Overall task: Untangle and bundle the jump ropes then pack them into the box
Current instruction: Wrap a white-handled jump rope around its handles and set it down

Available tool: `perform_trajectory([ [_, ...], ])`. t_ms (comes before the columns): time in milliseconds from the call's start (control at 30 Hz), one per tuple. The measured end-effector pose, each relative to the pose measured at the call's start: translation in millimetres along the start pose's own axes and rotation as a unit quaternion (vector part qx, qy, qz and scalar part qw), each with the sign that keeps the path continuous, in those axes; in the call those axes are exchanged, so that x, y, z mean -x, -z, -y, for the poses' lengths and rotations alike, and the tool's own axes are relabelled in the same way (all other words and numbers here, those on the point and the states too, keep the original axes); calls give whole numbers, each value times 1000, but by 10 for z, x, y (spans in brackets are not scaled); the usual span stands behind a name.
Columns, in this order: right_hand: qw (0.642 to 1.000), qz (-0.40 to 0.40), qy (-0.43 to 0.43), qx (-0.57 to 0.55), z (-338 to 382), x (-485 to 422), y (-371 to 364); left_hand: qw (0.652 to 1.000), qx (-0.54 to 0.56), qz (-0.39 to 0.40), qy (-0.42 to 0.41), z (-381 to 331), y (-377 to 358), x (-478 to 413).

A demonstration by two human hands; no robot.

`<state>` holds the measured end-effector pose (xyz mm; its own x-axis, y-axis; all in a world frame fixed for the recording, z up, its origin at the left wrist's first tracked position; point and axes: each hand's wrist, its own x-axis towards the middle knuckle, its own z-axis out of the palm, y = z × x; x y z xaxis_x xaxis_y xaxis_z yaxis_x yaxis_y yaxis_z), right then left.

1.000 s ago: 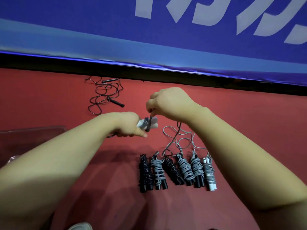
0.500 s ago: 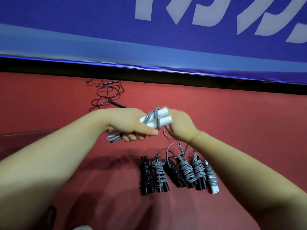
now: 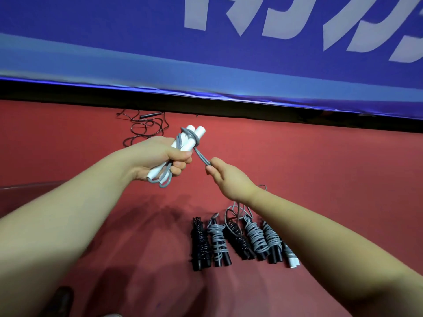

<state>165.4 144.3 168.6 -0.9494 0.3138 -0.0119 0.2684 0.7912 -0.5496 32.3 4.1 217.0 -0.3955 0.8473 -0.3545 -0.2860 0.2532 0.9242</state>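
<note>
Gripping a pair of white handles [image 3: 183, 145] side by side, the left hand [image 3: 160, 159] has its fingers [image 3: 180, 164] curled tight around them, the handle tops tilted up and away from the person. Grey cord [image 3: 191, 137] loops once around the upper part of the handles; more grey loops hang out beneath the fist. From that wrap a doubled length of cord runs down to the right hand [image 3: 229, 181], just beside the handles, whose fingers [image 3: 211, 173] are pinched closed on it and hold it taut. Slack from the same cord appears to trail below the right wrist toward the floor.

On the red floor [image 3: 320, 168], nearer the person than the handles, a row of bundled ropes [image 3: 242, 241] lies side by side: black and grey wraps on black handles, with one white-handled bundle [image 3: 291, 257] at the right end, partly hidden by the right forearm. Beyond the handles, close to the wall, a loose black rope [image 3: 146, 129] lies in a tangle with its black handle showing. A blue banner [image 3: 206, 53] with pale lettering covers the wall behind. To the left of the handles, a clear edge [image 3: 27, 186], possibly a container, shows behind the left forearm; I cannot tell what it is.
</note>
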Motion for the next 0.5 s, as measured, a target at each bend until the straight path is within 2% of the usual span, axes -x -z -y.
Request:
perform_trajectory([
  [167, 995, 21, -61, -80, 168, -41, 146, 982, -171, -84, -6, 143, 16, -70],
  [233, 997, 36, -55, -37, 213, -17, 164, 967, -240, -83, -1, 188, -4, -73],
  [333, 998, 10, -63, 10, 267, -10, 186, 947, -307, -93, -15, 242, -39, -91],
  [500, 993, -24, -51, 108, 276, -44, 161, 894, -406, -161, -101, 237, -34, -151],
])
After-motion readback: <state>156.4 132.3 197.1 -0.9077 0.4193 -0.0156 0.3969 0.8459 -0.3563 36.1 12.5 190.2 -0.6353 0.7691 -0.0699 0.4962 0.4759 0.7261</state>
